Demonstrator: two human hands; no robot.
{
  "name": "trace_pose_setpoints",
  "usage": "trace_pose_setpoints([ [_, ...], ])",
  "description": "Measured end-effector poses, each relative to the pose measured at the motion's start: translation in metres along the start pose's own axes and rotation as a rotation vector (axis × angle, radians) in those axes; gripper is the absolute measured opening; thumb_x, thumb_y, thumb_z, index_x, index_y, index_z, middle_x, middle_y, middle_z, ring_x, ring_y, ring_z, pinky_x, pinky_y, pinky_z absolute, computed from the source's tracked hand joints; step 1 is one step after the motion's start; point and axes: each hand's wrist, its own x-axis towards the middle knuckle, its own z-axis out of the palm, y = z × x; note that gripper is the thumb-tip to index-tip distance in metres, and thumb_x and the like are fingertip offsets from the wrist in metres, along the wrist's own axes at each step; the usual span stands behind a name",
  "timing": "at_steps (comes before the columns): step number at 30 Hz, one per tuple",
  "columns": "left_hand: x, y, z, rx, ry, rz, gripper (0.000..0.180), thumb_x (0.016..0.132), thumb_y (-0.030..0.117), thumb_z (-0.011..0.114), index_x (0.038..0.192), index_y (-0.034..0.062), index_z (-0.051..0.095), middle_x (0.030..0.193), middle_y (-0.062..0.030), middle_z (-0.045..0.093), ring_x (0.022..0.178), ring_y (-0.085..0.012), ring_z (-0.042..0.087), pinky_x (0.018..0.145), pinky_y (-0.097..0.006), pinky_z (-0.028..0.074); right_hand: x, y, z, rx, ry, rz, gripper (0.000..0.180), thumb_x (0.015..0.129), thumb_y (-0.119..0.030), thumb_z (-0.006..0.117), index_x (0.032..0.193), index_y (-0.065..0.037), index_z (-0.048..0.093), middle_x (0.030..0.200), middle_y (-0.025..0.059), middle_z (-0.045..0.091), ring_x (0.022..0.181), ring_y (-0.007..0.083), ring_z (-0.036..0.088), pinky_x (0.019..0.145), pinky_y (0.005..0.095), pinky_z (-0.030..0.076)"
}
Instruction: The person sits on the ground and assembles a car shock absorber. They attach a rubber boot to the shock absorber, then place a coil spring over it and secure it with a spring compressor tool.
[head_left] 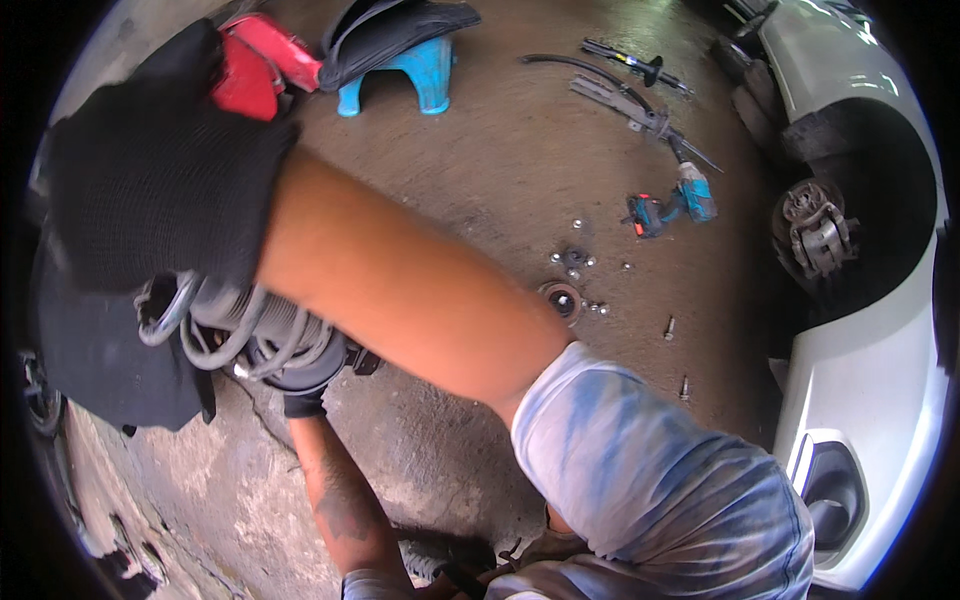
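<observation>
A coil-spring strut [225, 345] with a grey spring and a dark round seat is at the left. My left hand [305, 403], in a black glove, is against the seat end; its fingers are hidden behind the part. My right arm reaches across the view, and my right hand [150, 180], in a black knitted glove, is close in front at the upper left, over the other end of the spring. It is slightly blurred, and its fingers do not show, so its grip cannot be made out.
A blue stool [425, 75] bears a black pad; a red object [262, 62] stands beside it. A cordless impact wrench [693, 190], a removed strut [620, 100], several nuts and a round bearing [562, 301] lie on the floor. At right, a white car [870, 390] exposes its wheel hub.
</observation>
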Motion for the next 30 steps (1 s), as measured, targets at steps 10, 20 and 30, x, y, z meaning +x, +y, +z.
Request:
trace_pose_setpoints([
  [10, 0.010, 0.049, 0.017, -0.166, 0.075, 0.081, 0.054, 0.083, 0.041, 0.061, 0.128, 0.0132, 0.053, 0.132, -0.0091, 0.054, 0.122, -0.0272, 0.049, 0.106, -0.048, 0.034, -0.007, -0.011, -0.062, 0.647, -0.430, 0.399, 0.029, 0.093, -0.023, 0.053, 0.110, -0.002, 0.062, 0.099, 0.0104, 0.067, 0.092, 0.0180, 0.064, 0.075, 0.0307, 0.050],
  [20, -0.032, 0.065, -0.004, -0.419, -0.029, -0.108, 0.070, 0.080, 0.022, 0.074, 0.139, 0.0026, 0.042, 0.144, -0.0137, 0.044, 0.131, -0.0254, 0.043, 0.112, -0.037, 0.030, -0.020, -0.030, -0.068, 0.546, -0.237, 0.410, 0.029, 0.094, -0.024, 0.057, 0.110, -0.001, 0.062, 0.081, 0.0056, 0.065, 0.051, 0.0101, 0.056, 0.044, 0.0217, 0.038],
  [30, -0.045, 0.116, -0.077, -0.777, -0.388, -0.436, 0.049, 0.092, 0.025, 0.062, 0.131, -0.0018, 0.049, 0.119, -0.0103, 0.059, 0.110, -0.0137, 0.051, 0.096, -0.032, 0.043, -0.025, -0.032, -0.087, 0.391, -0.254, 0.438, 0.028, 0.092, -0.022, 0.060, 0.107, 0.001, 0.064, 0.083, 0.0060, 0.067, 0.060, 0.0091, 0.059, 0.049, 0.0208, 0.041],
])
